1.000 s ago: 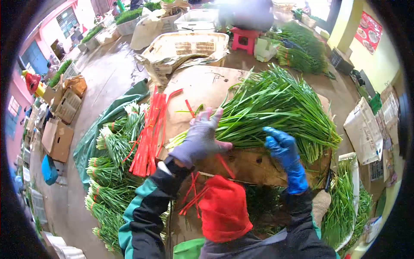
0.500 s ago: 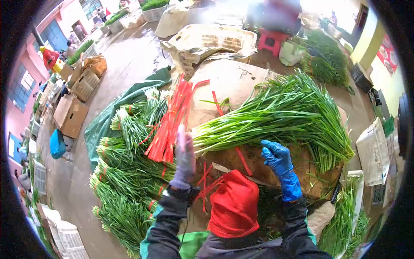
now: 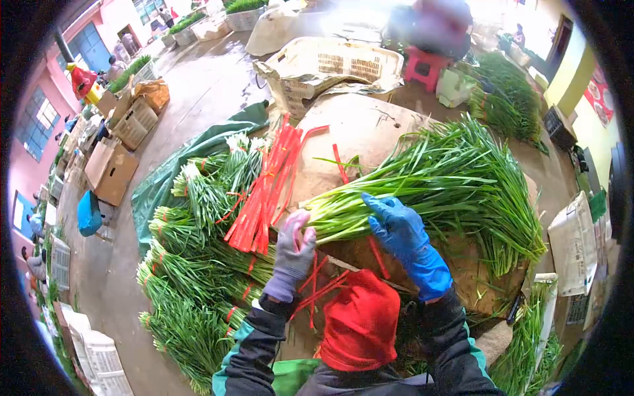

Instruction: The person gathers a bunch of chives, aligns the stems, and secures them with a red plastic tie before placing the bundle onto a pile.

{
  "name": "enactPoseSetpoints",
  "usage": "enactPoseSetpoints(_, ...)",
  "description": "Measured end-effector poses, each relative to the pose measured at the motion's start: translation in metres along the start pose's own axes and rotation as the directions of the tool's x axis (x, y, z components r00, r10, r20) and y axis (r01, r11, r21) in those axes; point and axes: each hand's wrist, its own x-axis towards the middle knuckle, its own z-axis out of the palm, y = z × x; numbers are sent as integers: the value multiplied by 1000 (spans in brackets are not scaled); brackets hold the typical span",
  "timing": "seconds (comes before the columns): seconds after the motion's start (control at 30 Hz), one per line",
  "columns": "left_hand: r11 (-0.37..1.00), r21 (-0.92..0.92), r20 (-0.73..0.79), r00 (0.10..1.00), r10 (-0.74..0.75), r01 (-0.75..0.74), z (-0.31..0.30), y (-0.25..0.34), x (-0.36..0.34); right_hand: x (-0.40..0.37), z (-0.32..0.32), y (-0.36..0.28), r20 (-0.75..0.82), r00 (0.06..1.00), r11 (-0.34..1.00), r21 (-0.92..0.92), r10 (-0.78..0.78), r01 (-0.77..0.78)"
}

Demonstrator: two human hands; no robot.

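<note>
Loose long green stalks (image 3: 429,178) lie across a brown board (image 3: 356,122), their pale ends pointing left. My left hand (image 3: 294,251), in a grey and pink glove, is at those pale ends, fingers apart. My right hand (image 3: 399,234), in a blue glove, rests against the near side of the stalks with its fingers spread. Red strips (image 3: 267,191) lie in a pile left of the stalks. Tied green bundles (image 3: 191,277) with red bands are heaped on the left.
Beyond the board is a cream plastic basket (image 3: 340,59). A pink stool (image 3: 424,67) and another green heap (image 3: 505,92) are at the back right. A green tarp (image 3: 198,148) edges the bundles, and cardboard boxes (image 3: 111,173) stand far left. A person (image 3: 432,26) is blurred at the back.
My right hand has moved left and up to the stalks, and its fingers have opened. My left hand has turned and come down slightly beside the pale ends.
</note>
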Motion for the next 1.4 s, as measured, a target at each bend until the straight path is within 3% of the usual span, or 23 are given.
enactPoseSetpoints(0.07,995,33,40,995,95,-97,-1,0,-7,-8,7,10,64,996,998,14,57,-58)
enactPoseSetpoints(0.13,995,59,37,996,78,-80,-9,8,-8,-9,13,20,126,987,994,24,103,-107)
enactPoseSetpoints(0.2,963,-254,12,996,-88,88,-17,5,1,-11,17,25,71,996,999,-3,53,-53)
enactPoseSetpoints(0.33,989,-113,26,996,-88,90,-40,0,45,-11,19,22,89,992,996,-39,89,-85)
enactPoseSetpoints(0.37,971,219,133,988,73,-101,-42,-11,54,-12,19,22,77,994,997,-30,79,-77)
enactPoseSetpoints(0.4,971,220,129,989,71,-99,-42,-10,58,-12,20,24,80,994,997,-29,75,-73)
enactPoseSetpoints(0.47,787,594,436,889,-138,-169,-36,-6,65,-13,23,29,85,993,996,-40,83,-80)
enactPoseSetpoints(0.5,759,617,457,880,-132,-207,-32,-10,69,-13,23,29,85,993,996,-41,85,-81)
enactPoseSetpoints(0.6,720,667,493,838,-234,-191,-28,-15,77,-13,22,26,80,993,996,-36,89,-87)
enactPoseSetpoints(0.83,807,590,309,915,-260,30,-37,-5,80,-12,20,21,72,993,995,13,97,-98)
enactPoseSetpoints(0.93,870,493,212,969,-130,9,-50,-13,82,-15,23,27,63,993,995,12,95,-96)
enactPoseSetpoints(1.0,864,502,196,969,-150,32,-56,-16,82,-16,23,28,62,993,995,-6,96,-96)
enactPoseSetpoints(1.07,891,447,282,958,-58,-78,-59,-13,80,-16,24,27,34,997,997,-17,71,-70)
enactPoseSetpoints(1.1,807,573,353,932,-86,-142,-55,2,78,-16,25,26,35,997,998,-13,68,-67)
enactPoseSetpoints(1.13,725,633,407,913,-16,-270,-48,-3,74,-16,25,26,54,995,996,-35,86,-85)
enactPoseSetpoints(1.23,661,697,423,904,-66,-278,-28,-11,75,-17,26,30,62,993,994,-44,102,-100)
enactPoseSetpoints(1.3,615,734,490,853,-183,-289,-23,-15,82,-17,28,33,56,994,995,-27,97,-95)
enactPoseSetpoints(1.4,622,707,498,861,-101,-337,-25,-22,82,-17,28,33,53,995,997,-1,83,-83)
